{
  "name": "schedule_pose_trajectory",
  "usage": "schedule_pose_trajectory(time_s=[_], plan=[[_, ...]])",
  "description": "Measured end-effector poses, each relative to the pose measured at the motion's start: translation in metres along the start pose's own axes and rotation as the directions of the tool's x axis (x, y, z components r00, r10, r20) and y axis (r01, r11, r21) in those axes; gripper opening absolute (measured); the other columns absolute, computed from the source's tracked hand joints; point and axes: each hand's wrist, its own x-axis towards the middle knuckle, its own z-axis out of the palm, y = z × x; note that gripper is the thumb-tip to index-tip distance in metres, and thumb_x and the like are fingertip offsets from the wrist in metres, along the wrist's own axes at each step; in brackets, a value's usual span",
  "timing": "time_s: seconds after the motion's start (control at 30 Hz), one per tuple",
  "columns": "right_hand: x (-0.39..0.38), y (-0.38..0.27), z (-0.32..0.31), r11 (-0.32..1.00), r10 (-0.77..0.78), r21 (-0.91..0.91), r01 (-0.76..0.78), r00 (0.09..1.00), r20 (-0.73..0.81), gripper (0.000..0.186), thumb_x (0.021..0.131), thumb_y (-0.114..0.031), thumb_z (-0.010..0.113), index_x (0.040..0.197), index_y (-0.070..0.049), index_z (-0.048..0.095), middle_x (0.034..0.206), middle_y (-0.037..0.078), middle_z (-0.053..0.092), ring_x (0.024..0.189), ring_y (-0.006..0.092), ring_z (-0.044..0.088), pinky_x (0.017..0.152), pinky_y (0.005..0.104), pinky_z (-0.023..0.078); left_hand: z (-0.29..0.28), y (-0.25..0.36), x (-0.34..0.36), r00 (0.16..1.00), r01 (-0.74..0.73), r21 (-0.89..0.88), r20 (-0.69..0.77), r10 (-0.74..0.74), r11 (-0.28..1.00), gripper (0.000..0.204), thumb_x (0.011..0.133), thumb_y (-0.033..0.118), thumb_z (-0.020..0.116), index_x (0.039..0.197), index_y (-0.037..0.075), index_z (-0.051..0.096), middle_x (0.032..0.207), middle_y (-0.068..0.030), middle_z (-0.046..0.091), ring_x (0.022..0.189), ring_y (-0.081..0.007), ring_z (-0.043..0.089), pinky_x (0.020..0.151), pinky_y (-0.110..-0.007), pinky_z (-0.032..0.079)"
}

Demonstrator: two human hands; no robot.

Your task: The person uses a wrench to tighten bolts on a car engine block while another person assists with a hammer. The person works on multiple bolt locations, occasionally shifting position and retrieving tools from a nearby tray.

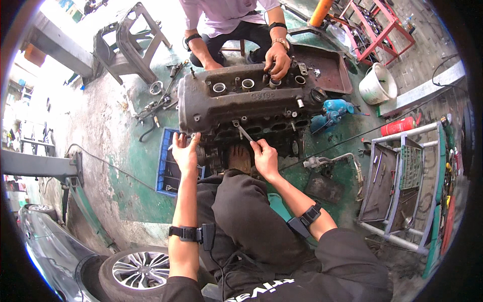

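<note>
An engine with a dark, grimy valve cover stands on the floor in front of me. My right hand is closed round the near end of a metal wrench. The wrench's far end sits at a bolt on the cover's near edge. At the engine's near left corner is my left hand, fingers apart and touching the edge there; a small pale thing beside them is too unclear to name. Across from me, a person's hand reaches to a round hole in the cover; their other hand rests behind its far edge.
A blue crate stands left of my knees. Right of the engine are a blue jack-like tool, a reddish tray, a white bucket and a metal tool rack. Loose tools lie left; a car wheel is behind.
</note>
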Motion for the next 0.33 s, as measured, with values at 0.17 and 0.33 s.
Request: schedule_pose_trajectory(time_s=[0.17, 0.33], plan=[[0.009, -0.003, 0.000, 0.994, 0.102, -0.045, -0.099, 0.992, 0.071, 0.038, 0.094, -0.034, 0.060, 0.077, 0.000, 0.058, 0.060, 0.021, 0.055, 0.057, 0.0404, 0.057, 0.051, 0.0459, 0.039, 0.000, 0.004, -0.001, 1.000, -0.002, -0.014, 0.005, 0.002, 1.000, 0.100, 0.071, 0.010, 0.085, 0.146, -0.009, 0.022, 0.141, -0.0255, 0.043, 0.132, -0.0280, 0.043, 0.108, -0.036, 0.035], [0.061, -0.024, -0.047, 0.907, -0.025, -0.396, 0.140, 0.959, 0.282, 0.037, 0.091, -0.041, 0.063, 0.082, -0.005, 0.071, 0.064, 0.017, 0.064, 0.063, 0.0301, 0.068, 0.058, 0.0437, 0.051, -0.001, 0.001, 0.000, 1.000, -0.004, 0.016, 0.002, 0.004, 1.000, 0.102, 0.071, 0.010, 0.085, 0.147, -0.008, 0.019, 0.143, -0.0261, 0.041, 0.133, -0.0280, 0.042, 0.109, -0.036, 0.035]])
